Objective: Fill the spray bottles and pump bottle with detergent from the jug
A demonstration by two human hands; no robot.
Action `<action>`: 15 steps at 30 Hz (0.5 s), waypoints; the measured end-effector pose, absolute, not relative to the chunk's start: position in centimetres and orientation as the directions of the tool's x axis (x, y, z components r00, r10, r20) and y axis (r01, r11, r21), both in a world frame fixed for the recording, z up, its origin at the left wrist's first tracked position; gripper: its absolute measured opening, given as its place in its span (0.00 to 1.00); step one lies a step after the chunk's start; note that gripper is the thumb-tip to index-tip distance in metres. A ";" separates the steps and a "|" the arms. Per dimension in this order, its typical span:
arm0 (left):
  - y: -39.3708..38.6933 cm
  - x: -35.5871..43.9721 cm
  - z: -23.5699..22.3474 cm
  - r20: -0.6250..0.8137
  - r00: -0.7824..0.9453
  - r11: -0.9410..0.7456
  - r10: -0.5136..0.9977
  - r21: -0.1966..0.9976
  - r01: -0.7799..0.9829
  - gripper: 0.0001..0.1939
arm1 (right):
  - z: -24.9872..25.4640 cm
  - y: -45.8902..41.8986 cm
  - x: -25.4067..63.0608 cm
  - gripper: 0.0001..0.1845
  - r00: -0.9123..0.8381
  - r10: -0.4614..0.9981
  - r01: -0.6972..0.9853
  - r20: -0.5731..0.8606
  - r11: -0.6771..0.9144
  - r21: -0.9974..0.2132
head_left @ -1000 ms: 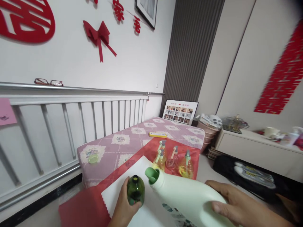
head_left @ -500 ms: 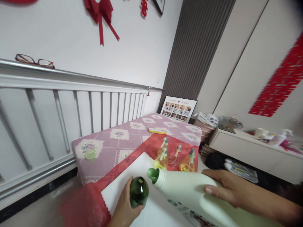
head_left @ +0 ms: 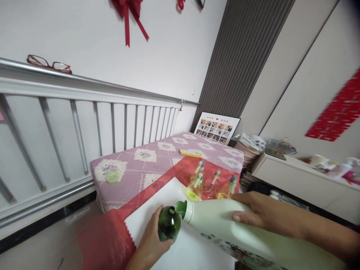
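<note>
My left hand [head_left: 153,240] is wrapped round a small dark green bottle [head_left: 169,223], tilted a little, its open mouth facing up toward me. In my right hand [head_left: 253,212] is a large pale green jug-shaped bottle [head_left: 216,217], held nearly on its side with no cap on. Its green pouring spout [head_left: 180,207] points left, right beside the small bottle's neck. I see no liquid running from it. Both are over a white sheet [head_left: 194,247]. The jug's lower end and my right palm are partly hidden.
Several clear pump bottles [head_left: 194,189] with yellow or pink tints stand on the red cloth [head_left: 165,175] just beyond the jug. A pale green cap [head_left: 112,176] and a yellow case [head_left: 190,153] lie on the purple tablecloth [head_left: 126,191]. A white radiator [head_left: 118,123] runs along the left.
The jug's spout and the small bottle have come closer together, now almost touching. The small bottle moved slightly right and up in view. The camera view has shifted a little.
</note>
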State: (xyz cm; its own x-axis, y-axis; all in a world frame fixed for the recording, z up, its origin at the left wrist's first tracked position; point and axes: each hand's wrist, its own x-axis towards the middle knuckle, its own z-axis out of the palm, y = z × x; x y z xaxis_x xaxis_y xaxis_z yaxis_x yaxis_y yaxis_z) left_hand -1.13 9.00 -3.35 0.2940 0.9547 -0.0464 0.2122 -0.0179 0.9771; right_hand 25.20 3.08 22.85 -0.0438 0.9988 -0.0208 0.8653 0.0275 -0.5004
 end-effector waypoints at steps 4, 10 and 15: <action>8.9 -1.2 -3.2 -0.059 0.292 -0.004 0.955 0.978 0.209 0.52 | 24.3 3.7 24.9 0.22 -0.203 0.948 0.913 -0.247 0.093 -0.397; 9.0 -1.4 -3.5 -0.044 0.306 -0.028 0.951 0.974 0.227 0.53 | 24.9 4.1 24.2 0.23 -0.198 0.939 0.932 -0.281 0.092 -0.350; 8.9 -1.5 -3.5 -0.043 0.293 -0.021 0.955 0.977 0.214 0.52 | 25.2 4.3 24.1 0.23 -0.210 0.936 0.937 -0.283 0.110 -0.332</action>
